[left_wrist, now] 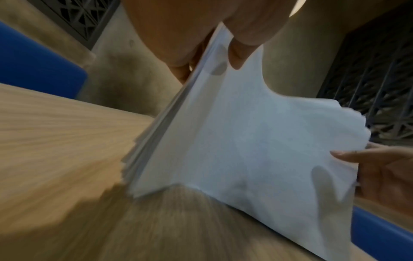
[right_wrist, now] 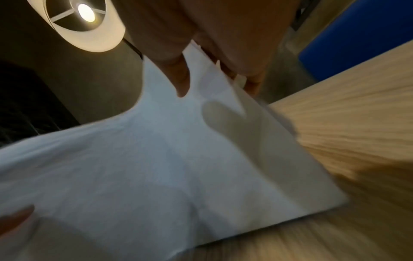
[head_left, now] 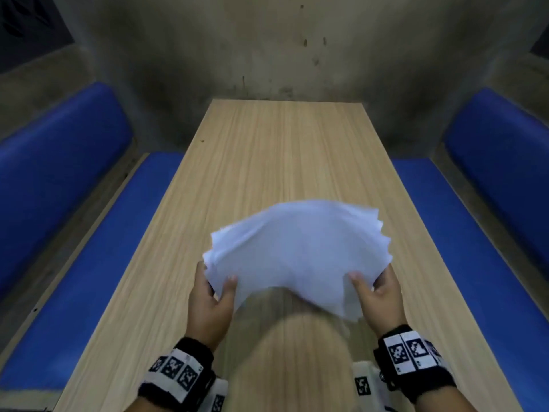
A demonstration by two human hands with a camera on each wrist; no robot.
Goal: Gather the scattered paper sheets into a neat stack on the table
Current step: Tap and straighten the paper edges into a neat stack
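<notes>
Gripping the bundle of paper sheets (head_left: 297, 251) at its two near corners, both hands sit above the near half of the wooden table (head_left: 267, 162). The left hand (head_left: 209, 304) clamps the near-left corner, thumb (head_left: 230, 285) on the upper face and the remaining fingers curled underneath. The right hand (head_left: 380, 301) clamps the near-right corner in the same manner, thumb (head_left: 358, 279) on top. In the left wrist view, the thumb (left_wrist: 236, 56) presses the top sheet and the layered edges (left_wrist: 152, 141) of the bundle fan out unevenly. In the right wrist view, the thumb (right_wrist: 181, 79) presses the paper (right_wrist: 156, 167) near its edge. The bundle arches upward between the two grips and is held tilted; whether its near edge touches the table cannot be told, as the frames are blurred. The far edge of the bundle shows staggered, unaligned sheet corners (head_left: 383, 233). Blue padded benches (head_left: 74, 233) run along the left and right sides of the table. A grey wall (head_left: 267, 49) stands at the far end.
</notes>
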